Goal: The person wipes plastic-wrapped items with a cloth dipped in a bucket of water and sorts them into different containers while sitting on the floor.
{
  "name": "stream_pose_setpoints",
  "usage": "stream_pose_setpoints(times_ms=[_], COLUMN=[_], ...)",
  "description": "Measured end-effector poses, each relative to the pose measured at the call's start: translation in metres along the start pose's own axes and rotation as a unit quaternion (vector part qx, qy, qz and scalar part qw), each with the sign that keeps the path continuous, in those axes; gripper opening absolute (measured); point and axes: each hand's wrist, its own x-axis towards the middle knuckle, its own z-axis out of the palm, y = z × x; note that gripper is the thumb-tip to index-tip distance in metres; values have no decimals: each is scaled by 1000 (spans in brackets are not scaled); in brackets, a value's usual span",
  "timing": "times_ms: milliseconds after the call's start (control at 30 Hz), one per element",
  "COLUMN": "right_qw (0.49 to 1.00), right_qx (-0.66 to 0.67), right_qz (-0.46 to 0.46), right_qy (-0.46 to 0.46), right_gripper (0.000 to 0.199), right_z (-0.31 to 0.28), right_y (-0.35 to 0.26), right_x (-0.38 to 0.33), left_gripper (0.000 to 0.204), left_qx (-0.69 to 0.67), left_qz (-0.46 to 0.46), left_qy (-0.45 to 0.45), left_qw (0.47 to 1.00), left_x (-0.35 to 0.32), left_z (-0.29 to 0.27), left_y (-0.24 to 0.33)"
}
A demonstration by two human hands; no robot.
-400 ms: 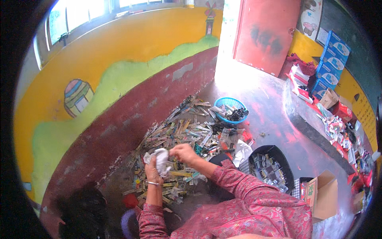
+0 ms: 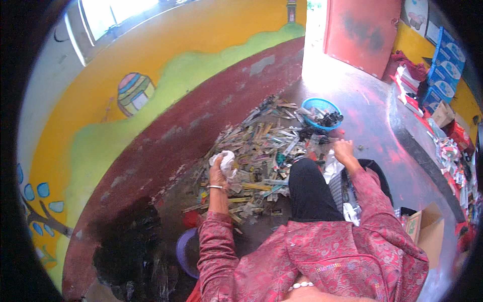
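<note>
My left hand (image 2: pixel 217 175), with a bangle at the wrist, is closed around a crumpled white cloth (image 2: pixel 227 160) above the left part of a heap. The heap (image 2: pixel 274 132) is made of flat, clear and coloured strips and packets on the floor. Out to the right, my right hand (image 2: pixel 344 151) is raised above my knee, its fingers curled together; whatever is in them is too small to make out. Just below that hand hangs a white cloth or sheet (image 2: pixel 332 167). My dark-trousered knee (image 2: pixel 313 189) is between the two arms.
A blue basket (image 2: pixel 338 127) with dark and clear bits stands beyond the heap. On the left runs a painted wall (image 2: pixel 176 90); a purple tub rim (image 2: pixel 185 254) is by my left arm. An open carton (image 2: pixel 431 226) and a littered ledge (image 2: pixel 422 143) lie right.
My right hand has moved away from the white cloth, out to the right. My left hand still grips the cloth. The whole view has shifted, and my knees now show.
</note>
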Motion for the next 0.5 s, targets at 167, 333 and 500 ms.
stream_pose_setpoints(times_ms=[167,333,500], right_qw=[833,902,907], right_qx=[541,406,408], right_qz=[97,101,47], right_qy=[-56,-104,-95], right_gripper=[21,30,33], right_z=[71,124,145], right_y=[5,-31,-39], right_x=[-73,-166,-162], left_gripper=[24,24,22], left_qx=[-25,66,112], left_qz=[-79,-44,-67], left_qy=[-88,-22,-47], left_qw=[993,997,990], left_x=[0,-21,-33], left_z=[-20,-11,12], left_y=[-25,-29,-20])
